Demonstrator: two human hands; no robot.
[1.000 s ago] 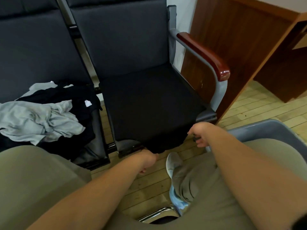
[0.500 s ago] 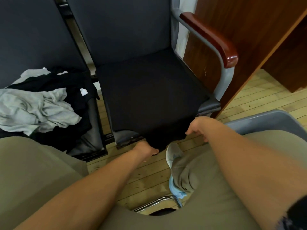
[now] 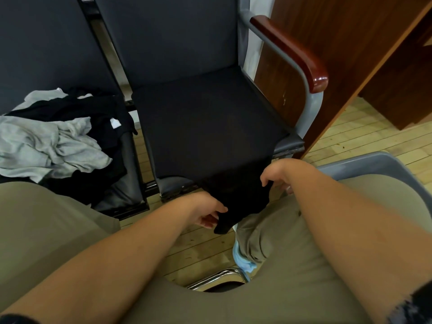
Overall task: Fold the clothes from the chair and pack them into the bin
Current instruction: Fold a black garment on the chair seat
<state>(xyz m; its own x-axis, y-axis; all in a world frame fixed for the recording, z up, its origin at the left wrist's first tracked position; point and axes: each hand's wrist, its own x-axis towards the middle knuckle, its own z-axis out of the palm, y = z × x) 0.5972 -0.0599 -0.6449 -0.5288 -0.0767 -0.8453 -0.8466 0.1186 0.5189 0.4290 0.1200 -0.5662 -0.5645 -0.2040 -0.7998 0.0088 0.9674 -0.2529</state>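
Hands: left hand (image 3: pixel 208 212), right hand (image 3: pixel 278 176) pinch black garment's (image 3: pixel 210 127) hem
Change: hem drawn off chair's (image 3: pixel 173 184) front edge; folding starts

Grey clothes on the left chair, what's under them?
Black clothes lie under the grey clothes. How many black pieces there are cannot be seen, since the grey ones cover them.

A brown wooden cabinet (image 3: pixel 346 47) stands on the pale plank floor (image 3: pixel 355 139).
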